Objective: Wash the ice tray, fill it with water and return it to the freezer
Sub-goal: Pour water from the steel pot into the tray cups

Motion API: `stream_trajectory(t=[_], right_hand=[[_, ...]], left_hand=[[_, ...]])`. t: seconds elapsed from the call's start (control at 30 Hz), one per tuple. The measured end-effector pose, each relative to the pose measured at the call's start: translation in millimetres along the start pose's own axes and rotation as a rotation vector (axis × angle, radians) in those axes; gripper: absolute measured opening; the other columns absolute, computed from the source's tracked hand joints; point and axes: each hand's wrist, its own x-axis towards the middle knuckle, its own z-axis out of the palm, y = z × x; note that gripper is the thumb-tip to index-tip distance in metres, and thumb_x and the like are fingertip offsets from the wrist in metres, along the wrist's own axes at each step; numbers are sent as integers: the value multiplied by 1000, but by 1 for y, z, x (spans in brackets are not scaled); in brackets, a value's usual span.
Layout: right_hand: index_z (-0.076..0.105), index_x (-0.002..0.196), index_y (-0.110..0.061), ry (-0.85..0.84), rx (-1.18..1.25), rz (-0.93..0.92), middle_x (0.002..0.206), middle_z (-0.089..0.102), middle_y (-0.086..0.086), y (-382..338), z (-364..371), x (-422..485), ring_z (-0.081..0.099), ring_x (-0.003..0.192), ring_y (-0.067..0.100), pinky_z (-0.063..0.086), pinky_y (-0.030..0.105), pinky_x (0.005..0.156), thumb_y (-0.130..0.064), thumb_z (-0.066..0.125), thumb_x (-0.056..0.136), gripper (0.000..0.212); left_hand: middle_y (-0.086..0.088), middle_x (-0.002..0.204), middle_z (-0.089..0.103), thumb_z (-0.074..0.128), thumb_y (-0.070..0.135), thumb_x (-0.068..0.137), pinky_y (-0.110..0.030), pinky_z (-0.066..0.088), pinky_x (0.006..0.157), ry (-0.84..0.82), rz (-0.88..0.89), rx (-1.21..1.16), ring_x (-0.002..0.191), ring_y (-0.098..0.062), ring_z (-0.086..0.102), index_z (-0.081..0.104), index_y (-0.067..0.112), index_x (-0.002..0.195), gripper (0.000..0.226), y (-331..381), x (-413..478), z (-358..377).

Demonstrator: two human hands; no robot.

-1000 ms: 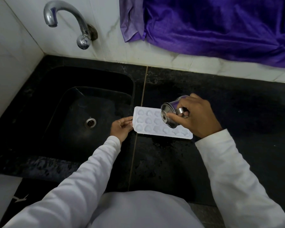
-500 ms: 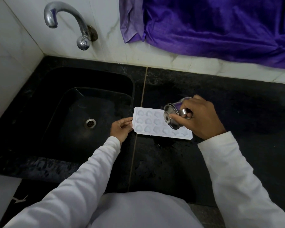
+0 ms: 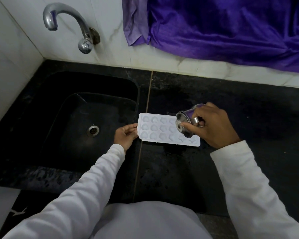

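Materials: the ice tray is white moulded plastic, rectangular, with three rows of shallow heart-shaped cells. It lies flat on a black speckled stone counter, across the thin seam just right of the sink, its left short end reaching the basin's rim. The sink is the same dark stone, with a round metal drain in its floor. Wet patches show on the counter in front of the tray. A curved chrome tap comes out of the white tiled wall above the basin. A glossy purple cloth hangs in folds over the wall at upper right.

Hands: both arms are in long white sleeves and reach forward from the lower edge of the view. The left hand sits at the tray's left short end, fingers pointing right, pinching the edge lip between fingertips and thumb. The right hand is wrapped around a small polished steel cup, index finger laid across its round end. The cup is tipped on its side, that end facing left and downward.

Position: the tray lies between the two hands. The left hand touches its left end; the cup is held just above its right end, covering the cells there.
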Motion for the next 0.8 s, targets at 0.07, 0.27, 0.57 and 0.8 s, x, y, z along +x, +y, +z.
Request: stream_trajectory(t=[0.07,0.27,0.57,0.8], right_hand=[[40,62,-19,1,-5,-2,64,43,-9,0,-1,0,38,66,12,21,13,55,-28,84,69,45],[47,59,-12,2,-18,-6,64,47,-5,-1,-2,0,39,67,12,22,13,55,-29,83,70,41],[49,59,-11,16,-24,-34,66,50,-5,-2,-3,1,41,72,11,23,10,58,-24,87,67,41],[52,59,-7,13,-28,-33,66,57,2,1,-2,-1,43,71,14,25,11,58,-21,89,66,40]], left_hand=[[-12,105,74,62,-8,90,-24,57,87,1,4,10,96,-18,71,68,3,119,32,1,0,0],[-7,100,73,62,-10,90,-23,58,87,-6,7,8,89,-10,70,67,3,119,32,1,-1,0],[-9,104,73,63,-9,90,-18,57,83,1,4,4,92,-13,71,68,4,118,32,1,-1,0],[-5,99,74,61,-9,90,-23,57,86,-6,-1,-11,91,-12,71,69,5,117,31,-1,0,0]])
